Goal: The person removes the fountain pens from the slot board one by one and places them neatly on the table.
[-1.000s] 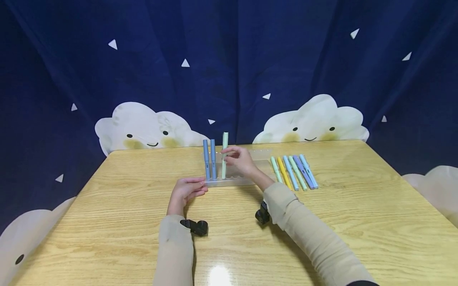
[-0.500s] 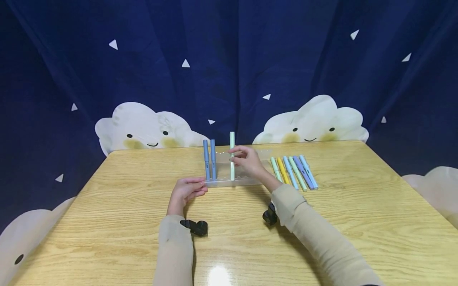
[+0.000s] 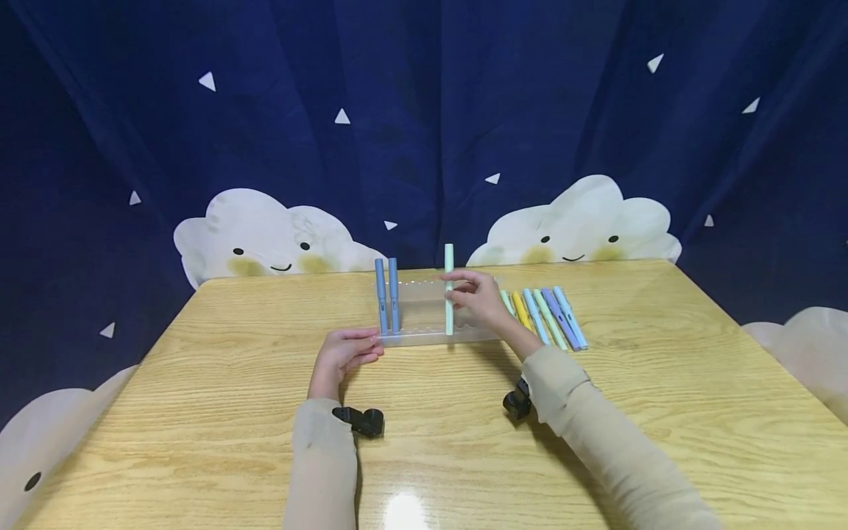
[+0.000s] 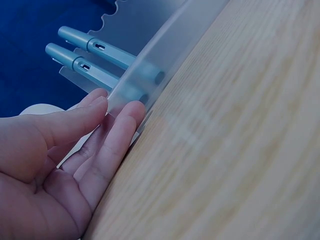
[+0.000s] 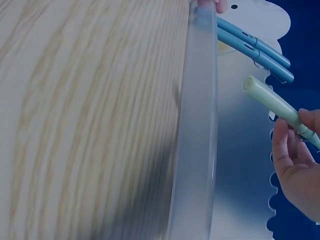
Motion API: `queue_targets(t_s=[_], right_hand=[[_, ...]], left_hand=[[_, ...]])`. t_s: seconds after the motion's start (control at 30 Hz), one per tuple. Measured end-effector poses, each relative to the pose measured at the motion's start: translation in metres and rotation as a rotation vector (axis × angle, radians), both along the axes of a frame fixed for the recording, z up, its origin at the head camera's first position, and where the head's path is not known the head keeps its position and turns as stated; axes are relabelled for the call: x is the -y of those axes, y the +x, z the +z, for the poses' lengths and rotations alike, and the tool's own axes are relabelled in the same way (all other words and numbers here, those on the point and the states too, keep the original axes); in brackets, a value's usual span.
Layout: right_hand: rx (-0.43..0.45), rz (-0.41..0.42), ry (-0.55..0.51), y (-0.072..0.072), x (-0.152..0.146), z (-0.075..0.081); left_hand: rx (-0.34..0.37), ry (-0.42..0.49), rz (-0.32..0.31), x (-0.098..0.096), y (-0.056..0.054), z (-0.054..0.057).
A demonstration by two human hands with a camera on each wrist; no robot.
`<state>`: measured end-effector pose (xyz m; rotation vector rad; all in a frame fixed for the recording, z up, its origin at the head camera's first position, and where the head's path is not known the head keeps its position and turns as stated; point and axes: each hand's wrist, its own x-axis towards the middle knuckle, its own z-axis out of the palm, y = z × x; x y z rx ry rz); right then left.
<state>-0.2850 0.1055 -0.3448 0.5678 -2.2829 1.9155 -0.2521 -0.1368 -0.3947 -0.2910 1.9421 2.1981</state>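
Observation:
My right hand (image 3: 480,298) pinches a light green pen (image 3: 449,316) between thumb and fingers. The pen stands upright over the right part of a clear plastic pen rack (image 3: 417,339); in the right wrist view its lower end (image 5: 257,90) hangs apart from the rack's front wall (image 5: 195,130). With thumb and fingertips, my left hand (image 3: 344,357) holds the rack's left front corner, as the left wrist view shows the hand (image 4: 75,165) there. Two blue pens (image 3: 381,294) lean side by side in the rack's leftmost notches (image 4: 102,22).
Right of the rack, several pens lie in a row, including a yellow pen (image 3: 521,309), a purple pen (image 3: 559,318) and a light blue pen (image 3: 571,316). My right forearm passes close to them. A dark blue curtain (image 3: 411,132) hangs behind the wooden table (image 3: 218,412).
My right hand has moved rightward along the rack with the light green pen, away from the two blue pens. My left hand has stayed at the rack's corner.

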Motion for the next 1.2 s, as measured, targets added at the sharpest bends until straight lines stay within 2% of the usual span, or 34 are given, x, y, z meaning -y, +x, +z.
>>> queue_targets(t_s=[0.27, 0.67, 1.2], right_hand=[[0.005, -0.02, -0.006, 0.001, -0.019, 0.0], [0.022, -0.072, 0.102, 0.004, -0.046, -0.002], [0.022, -0.089, 0.123, 0.006, -0.084, -0.001]], left_hand=[[-0.002, 0.014, -0.007, 0.0, 0.0, -0.001], [-0.002, 0.022, -0.002, 0.0, 0.0, -0.001], [-0.01, 0.026, -0.013, 0.0, 0.001, -0.001]])
